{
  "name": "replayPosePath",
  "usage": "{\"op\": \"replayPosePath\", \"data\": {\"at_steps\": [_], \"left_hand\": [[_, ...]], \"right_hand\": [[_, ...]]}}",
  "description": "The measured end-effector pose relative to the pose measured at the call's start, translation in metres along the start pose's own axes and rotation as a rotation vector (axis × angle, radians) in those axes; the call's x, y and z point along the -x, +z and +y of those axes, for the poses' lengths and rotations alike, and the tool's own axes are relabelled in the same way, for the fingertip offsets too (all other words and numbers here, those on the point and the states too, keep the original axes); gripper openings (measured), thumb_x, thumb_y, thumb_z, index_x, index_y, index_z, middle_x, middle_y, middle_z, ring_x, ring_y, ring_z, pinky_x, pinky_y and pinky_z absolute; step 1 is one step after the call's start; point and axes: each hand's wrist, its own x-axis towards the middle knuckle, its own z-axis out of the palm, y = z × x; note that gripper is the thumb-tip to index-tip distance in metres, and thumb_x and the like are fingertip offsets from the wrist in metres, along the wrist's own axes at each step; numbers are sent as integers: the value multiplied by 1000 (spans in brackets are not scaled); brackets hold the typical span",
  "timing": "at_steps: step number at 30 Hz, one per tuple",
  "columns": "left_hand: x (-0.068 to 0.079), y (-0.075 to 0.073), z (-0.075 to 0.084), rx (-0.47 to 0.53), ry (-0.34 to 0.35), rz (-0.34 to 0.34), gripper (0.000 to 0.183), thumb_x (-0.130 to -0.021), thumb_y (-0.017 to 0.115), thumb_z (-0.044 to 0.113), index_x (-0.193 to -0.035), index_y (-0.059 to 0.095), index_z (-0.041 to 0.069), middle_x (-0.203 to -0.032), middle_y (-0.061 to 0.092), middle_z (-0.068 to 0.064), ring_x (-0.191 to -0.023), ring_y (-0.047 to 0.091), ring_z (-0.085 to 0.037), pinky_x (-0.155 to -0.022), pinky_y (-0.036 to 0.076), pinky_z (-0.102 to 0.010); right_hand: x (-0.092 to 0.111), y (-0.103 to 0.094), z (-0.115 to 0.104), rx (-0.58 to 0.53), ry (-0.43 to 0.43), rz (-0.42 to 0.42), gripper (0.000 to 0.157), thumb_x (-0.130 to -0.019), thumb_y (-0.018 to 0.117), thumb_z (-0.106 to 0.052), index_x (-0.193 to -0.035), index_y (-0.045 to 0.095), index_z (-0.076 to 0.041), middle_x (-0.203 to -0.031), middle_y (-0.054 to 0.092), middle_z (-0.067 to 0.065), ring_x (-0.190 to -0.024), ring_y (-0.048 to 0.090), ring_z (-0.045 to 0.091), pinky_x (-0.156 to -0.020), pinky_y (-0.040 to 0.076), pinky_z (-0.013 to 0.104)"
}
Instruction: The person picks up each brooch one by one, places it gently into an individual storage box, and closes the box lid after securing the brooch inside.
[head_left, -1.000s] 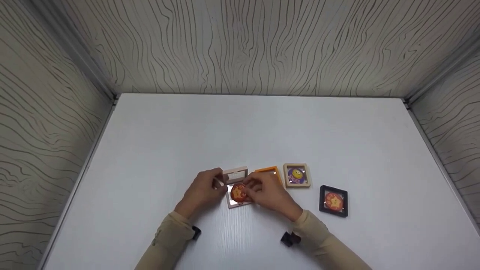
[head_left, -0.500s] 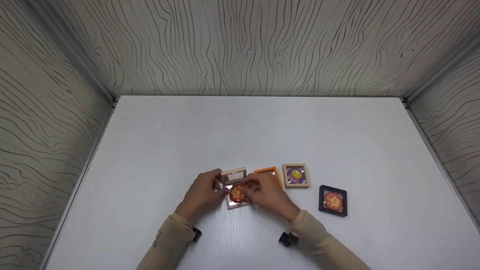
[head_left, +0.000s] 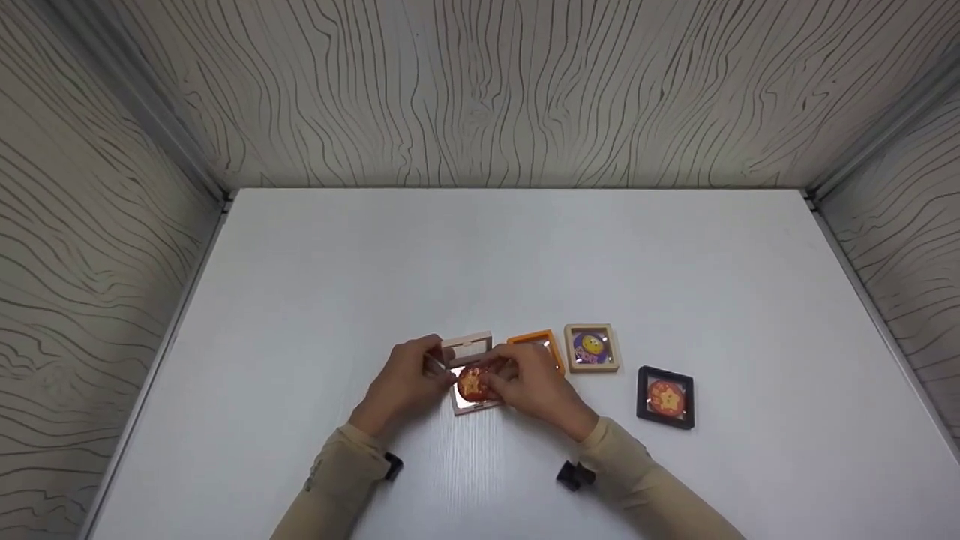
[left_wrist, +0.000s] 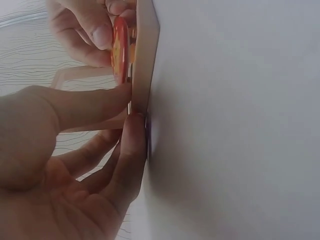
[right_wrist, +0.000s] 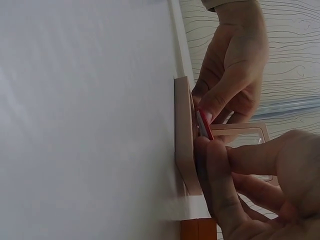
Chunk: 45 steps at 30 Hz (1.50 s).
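In the head view, a pale pink square display case (head_left: 477, 409) lies opened on the table, its lid (head_left: 468, 337) raised at the far side. My left hand (head_left: 403, 381) grips the case at its left edge, thumb above and a finger lower down in the left wrist view. Between the thumb and fingers of my right hand (head_left: 543, 387) is a round red badge (head_left: 471, 384) with a yellow star. It is held tilted over the case's clear film, as its edge-on look in the left wrist view shows. My right fingers hide the case's right side.
An orange case (head_left: 534, 339), partly behind my right hand, lies just right of the pink one. Farther right are a beige case (head_left: 592, 348) with a purple-and-yellow badge and a black case (head_left: 666, 397) with a red star badge. Patterned walls (head_left: 480, 97) bound the white table.
The red badge's tilt and shine shift slightly over the case. Both hands keep their hold and barely move.
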Motion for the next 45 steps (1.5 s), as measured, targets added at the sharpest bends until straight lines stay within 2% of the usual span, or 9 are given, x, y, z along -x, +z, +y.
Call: {"op": "replayPosePath", "data": {"at_steps": [6,11,20,29,36,45], "left_hand": [[0,0,1,-27,-17,0,16,-91,75,5,-104,70,11,-100,70,-4,-89,64,-19,-82,57,-41],[-1,0,1,-11,-19,-6,17,-90,78,4,-104,69,9,-101,71,-6,-92,68,-19,-84,59,-42],[0,1,2,16,-48,-15,17,-91,79,5,-105,69,11,-103,71,-6,-93,67,-19,-85,59,-43],[-2,1,1,-2,-35,-7,17,-91,79,6,-104,69,10,-101,70,-5,-91,65,-19,-83,58,-41],[-1,2,0,-21,2,8,11,-94,73,3,-100,69,11,-90,63,-1,-83,56,-17,-72,50,-33],[-1,4,0,-22,46,33,13,-92,73,0,-99,69,10,-91,67,-1,-84,59,-15,-74,52,-31]], "right_hand": [[2,0,-1,8,-15,16,14,-95,78,-6,-109,80,-7,-92,76,0,-79,69,9,-70,59,24],[2,0,-3,7,4,20,16,-96,77,-6,-111,79,-7,-92,75,-1,-79,68,9,-70,58,24],[3,-3,-6,33,17,47,15,-97,76,-5,-112,79,-7,-94,74,-1,-81,66,10,-72,57,25],[4,-6,-6,36,23,35,16,-99,75,-6,-114,78,-6,-96,73,-1,-82,66,10,-73,57,26],[5,-8,-5,43,21,21,15,-97,77,-6,-112,78,-6,-91,74,-2,-79,65,9,-70,56,25],[5,-14,-5,19,17,1,13,-98,74,-5,-111,78,-4,-92,75,0,-80,67,10,-71,57,26]]}}
